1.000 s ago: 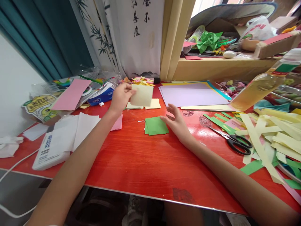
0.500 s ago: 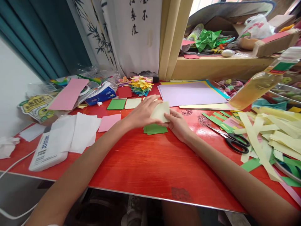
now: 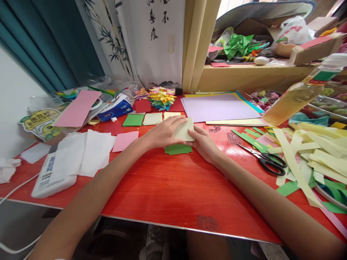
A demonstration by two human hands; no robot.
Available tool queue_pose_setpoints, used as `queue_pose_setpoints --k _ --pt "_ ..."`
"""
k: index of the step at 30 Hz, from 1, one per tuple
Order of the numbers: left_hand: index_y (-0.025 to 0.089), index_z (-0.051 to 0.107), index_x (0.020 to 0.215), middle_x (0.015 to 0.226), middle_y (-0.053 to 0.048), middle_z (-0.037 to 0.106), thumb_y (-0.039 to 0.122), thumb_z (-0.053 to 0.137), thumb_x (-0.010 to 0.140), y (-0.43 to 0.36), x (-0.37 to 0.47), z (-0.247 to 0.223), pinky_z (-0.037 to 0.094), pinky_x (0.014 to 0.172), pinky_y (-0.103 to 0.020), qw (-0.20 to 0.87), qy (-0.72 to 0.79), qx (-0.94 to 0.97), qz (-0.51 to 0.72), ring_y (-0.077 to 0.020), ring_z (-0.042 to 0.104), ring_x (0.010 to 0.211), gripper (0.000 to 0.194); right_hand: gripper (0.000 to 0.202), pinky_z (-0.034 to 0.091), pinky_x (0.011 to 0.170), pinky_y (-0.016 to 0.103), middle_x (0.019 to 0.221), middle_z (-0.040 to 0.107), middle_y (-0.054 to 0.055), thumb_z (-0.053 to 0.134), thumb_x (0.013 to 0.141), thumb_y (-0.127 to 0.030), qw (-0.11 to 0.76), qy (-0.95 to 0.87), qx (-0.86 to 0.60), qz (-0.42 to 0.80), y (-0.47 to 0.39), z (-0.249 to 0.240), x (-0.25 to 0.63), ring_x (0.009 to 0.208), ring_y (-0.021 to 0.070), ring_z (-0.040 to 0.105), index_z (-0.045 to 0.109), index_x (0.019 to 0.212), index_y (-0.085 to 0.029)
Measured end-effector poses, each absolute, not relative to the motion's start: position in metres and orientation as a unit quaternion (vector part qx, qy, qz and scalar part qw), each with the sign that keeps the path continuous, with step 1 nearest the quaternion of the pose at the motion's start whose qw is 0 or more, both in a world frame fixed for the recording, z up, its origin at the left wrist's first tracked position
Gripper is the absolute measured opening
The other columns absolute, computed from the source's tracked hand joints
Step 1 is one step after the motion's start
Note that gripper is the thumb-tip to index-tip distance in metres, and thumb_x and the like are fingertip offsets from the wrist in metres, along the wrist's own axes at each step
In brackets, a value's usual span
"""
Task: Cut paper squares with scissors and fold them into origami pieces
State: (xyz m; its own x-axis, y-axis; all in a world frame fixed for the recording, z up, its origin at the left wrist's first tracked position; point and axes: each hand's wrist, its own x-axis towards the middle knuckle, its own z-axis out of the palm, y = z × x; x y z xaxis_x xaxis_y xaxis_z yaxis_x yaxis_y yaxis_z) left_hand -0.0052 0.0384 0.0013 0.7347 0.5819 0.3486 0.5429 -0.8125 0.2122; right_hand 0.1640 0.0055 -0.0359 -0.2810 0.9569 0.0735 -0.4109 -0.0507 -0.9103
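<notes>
Between my two hands is a small stack of pale yellow paper squares [image 3: 185, 130]. My left hand [image 3: 166, 132] grips its left side, fingers over the far edge and thumb along the near edge. On the right side, my right hand [image 3: 202, 140] pinches the same stack, its thumb on top. Just below it, green paper squares [image 3: 178, 149] lie on the red table [image 3: 151, 187], partly covered by the stack and hands. Behind my left hand lie another green pile [image 3: 133, 120], a cream pile [image 3: 152, 118] and a pink square [image 3: 125, 141].
Black-handled scissors [image 3: 267, 160] lie right of my forearm, beside a heap of paper strips [image 3: 306, 151]. A bottle of yellow liquid [image 3: 294, 95] leans in view behind them. Large lilac sheets [image 3: 219, 107] lie at the back. White tissues [image 3: 94, 150] rest at left.
The pale yellow stack looks lower and flatter between my hands, its near edge more level. Both hands keep nearly the same place; the whole view has shifted slightly.
</notes>
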Motion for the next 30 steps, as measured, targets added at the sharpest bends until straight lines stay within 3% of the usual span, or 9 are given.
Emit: queue_pose_setpoints --k 15,19,24,30 --pt "0.016 0.043 0.125 0.135 -0.013 0.042 0.041 0.056 0.079 0.039 -0.008 0.007 0.03 0.104 -0.038 0.111 0.33 0.909 0.23 -0.0215 0.035 0.126 0.054 0.03 0.054 0.081 0.04 0.112 0.062 0.004 0.039 0.089 -0.041 0.505 -0.446 -0.299 0.675 0.006 -0.033 0.165 0.105 0.0197 0.056 0.055 0.108 -0.023" --pt "0.014 0.045 0.123 0.134 -0.014 0.042 0.041 0.057 0.077 0.038 -0.007 0.004 0.03 0.103 -0.038 0.111 0.332 0.908 0.231 -0.0222 0.035 0.126 0.054 0.026 0.055 0.081 0.04 0.111 0.062 0.004 0.044 0.087 -0.036 0.51 -0.442 -0.297 0.675 0.006 -0.033 0.165 0.103 0.02 0.057 0.056 0.106 -0.022" --pt "0.016 0.045 0.123 0.132 -0.012 0.044 0.042 0.058 0.076 0.037 -0.006 0.01 0.031 0.102 -0.036 0.127 0.336 0.905 0.227 -0.0212 0.037 0.125 0.055 0.025 0.056 0.081 0.037 0.11 0.062 0.004 0.055 0.08 -0.019 0.518 -0.461 -0.299 0.655 0.007 -0.037 0.164 0.1 0.0194 0.059 0.056 0.105 -0.02" --pt "0.017 0.053 0.114 0.123 -0.008 0.053 0.032 0.041 0.087 0.065 -0.044 0.014 0.032 0.1 -0.031 0.069 0.408 0.865 0.285 -0.0177 0.046 0.116 0.033 0.022 0.057 0.081 0.038 0.105 0.063 0.005 0.052 0.078 -0.015 0.573 -0.435 -0.342 0.605 0.009 -0.042 0.165 0.097 0.0201 0.06 0.058 0.099 -0.018"
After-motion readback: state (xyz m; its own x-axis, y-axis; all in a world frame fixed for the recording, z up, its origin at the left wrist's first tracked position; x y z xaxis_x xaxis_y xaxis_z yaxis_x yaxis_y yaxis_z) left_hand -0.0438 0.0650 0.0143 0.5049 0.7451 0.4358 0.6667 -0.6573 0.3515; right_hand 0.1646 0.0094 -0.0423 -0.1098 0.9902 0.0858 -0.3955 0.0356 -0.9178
